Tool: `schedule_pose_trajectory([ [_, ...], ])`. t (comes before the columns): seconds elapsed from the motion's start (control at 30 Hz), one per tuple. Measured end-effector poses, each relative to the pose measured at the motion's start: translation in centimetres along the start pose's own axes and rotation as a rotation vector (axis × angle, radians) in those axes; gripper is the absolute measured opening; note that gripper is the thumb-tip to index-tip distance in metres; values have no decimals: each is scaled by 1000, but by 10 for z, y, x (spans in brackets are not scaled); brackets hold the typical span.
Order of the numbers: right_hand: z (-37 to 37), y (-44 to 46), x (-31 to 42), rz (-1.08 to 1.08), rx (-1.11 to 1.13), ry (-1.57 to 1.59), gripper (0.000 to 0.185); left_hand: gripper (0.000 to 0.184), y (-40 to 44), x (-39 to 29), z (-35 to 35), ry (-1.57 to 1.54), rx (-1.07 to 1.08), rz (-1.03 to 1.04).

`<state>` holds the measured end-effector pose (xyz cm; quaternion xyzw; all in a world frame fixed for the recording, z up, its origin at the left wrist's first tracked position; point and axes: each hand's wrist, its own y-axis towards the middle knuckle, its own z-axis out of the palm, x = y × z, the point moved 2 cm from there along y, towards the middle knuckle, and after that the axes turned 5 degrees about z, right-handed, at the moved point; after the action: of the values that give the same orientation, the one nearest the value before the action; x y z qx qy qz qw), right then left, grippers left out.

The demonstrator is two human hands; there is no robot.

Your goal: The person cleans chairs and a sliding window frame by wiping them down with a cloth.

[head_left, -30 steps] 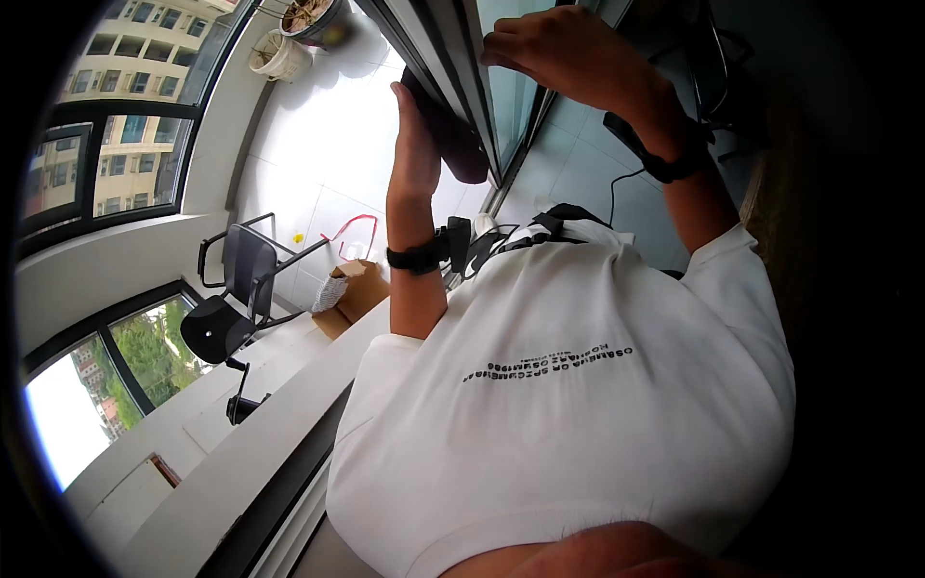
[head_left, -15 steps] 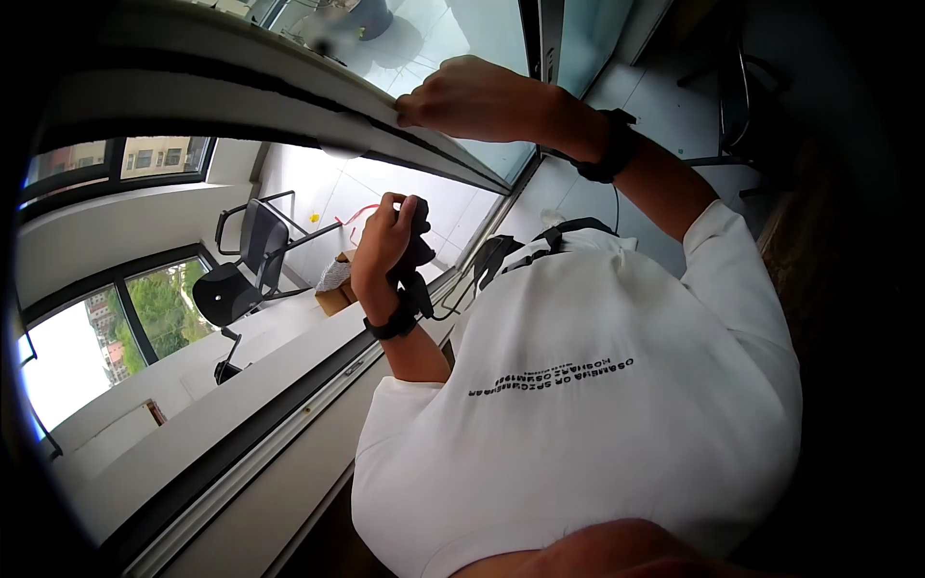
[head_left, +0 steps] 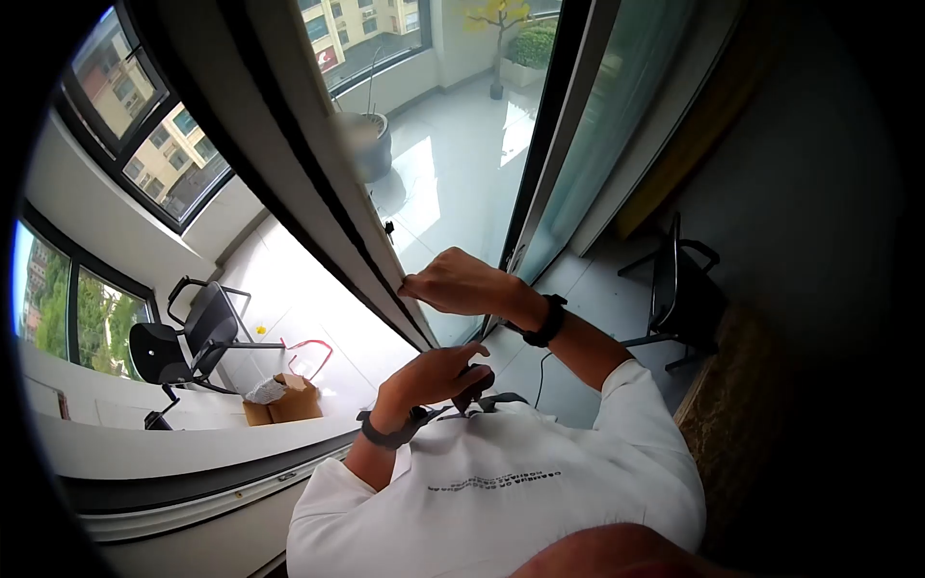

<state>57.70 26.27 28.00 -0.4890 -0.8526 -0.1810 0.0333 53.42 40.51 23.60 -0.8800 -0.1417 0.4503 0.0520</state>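
Note:
My right hand (head_left: pixel 462 282) is closed at the edge of the white door frame (head_left: pixel 361 226), its fingertips curled against it. Below it and nearer my chest, my left hand (head_left: pixel 429 376) is closed around a dark, soft-looking object (head_left: pixel 472 387), partly hidden by the fingers; its exact kind cannot be made out. A black band is on each wrist. The glass pane (head_left: pixel 453 193) of the door lies beyond my right hand. A small dark fitting (head_left: pixel 389 229) sits on the frame's edge.
Left of the door frame are a black chair (head_left: pixel 207 313), an open cardboard box (head_left: pixel 289 400) and a red strap (head_left: pixel 313 356) on the floor. Another dark chair (head_left: pixel 674 294) stands at right. A potted plant (head_left: pixel 371 144) shows behind the glass. A low sill (head_left: pixel 207 467) runs at lower left.
The view has turned, and the door frame now runs steeply. My left hand has left the frame with the dark object and come near my chest. My right hand has moved lower in the view.

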Motion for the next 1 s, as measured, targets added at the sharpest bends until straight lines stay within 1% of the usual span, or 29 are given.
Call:
schedule_pose_trajectory([
  [0.03,0,2,3,-53,-25,-20,16,41,4,4,-1,100,22,-55],
  [0.07,5,5,4,-65,13,-32,16,42,6,10,3,196,62,-120],
  [0.13,7,9,11,-103,33,-56,18,43,5,24,11,202,55,-137],
  [0.17,8,12,14,-103,30,-65,18,38,6,41,21,126,13,-133],
  [0.2,6,15,20,-118,29,-35,19,38,6,53,26,130,12,-133],
  [0.27,3,20,35,-140,49,-1,21,38,1,67,35,161,-179,-50],
  [0.3,-1,22,44,-114,49,27,15,39,-3,60,30,148,-167,-66],
  [0.33,-3,25,51,-93,54,50,10,39,-5,60,30,157,-219,-40],
  [0.4,6,30,63,-118,81,47,12,38,-14,55,25,121,-307,-102],
  [0.43,12,32,69,-138,47,46,13,34,-19,57,25,114,-424,-56],
  [0.47,20,36,77,-158,10,42,15,34,-25,57,25,86,-481,-61],
  [0.5,28,40,84,-168,2,36,17,31,-30,63,24,46,-517,-48],
  [0.57,39,45,102,-190,-15,57,16,29,-40,83,31,11,-566,-41],
  [0.63,46,55,123,-212,-57,80,14,24,-56,106,38,-89,-892,107],
  [0.67,50,60,131,-219,-60,89,14,24,-59,119,45,-84,-895,98],
  [0.73,58,63,149,-199,-75,121,14,25,-78,130,53,-65,-1158,102],
  [0.77,62,62,156,-193,-76,139,14,25,-87,137,60,-65,-1148,85],
  [0.83,61,62,166,-328,-188,107,19,24,-108,119,47,231,-1200,22],
  [0.87,60,58,166,-376,-318,61,26,24,-123,107,41,243,-1188,11],
  [0.93,24,44,149,-397,-718,-106,45,18,-148,68,20,388,-1231,63],
  [0.97,6,44,126,-294,-806,-193,51,17,-157,56,14,467,-1386,213],
  [1.0,-6,50,92,-155,-929,-278,56,14,-171,43,9,628,-1486,298],
])
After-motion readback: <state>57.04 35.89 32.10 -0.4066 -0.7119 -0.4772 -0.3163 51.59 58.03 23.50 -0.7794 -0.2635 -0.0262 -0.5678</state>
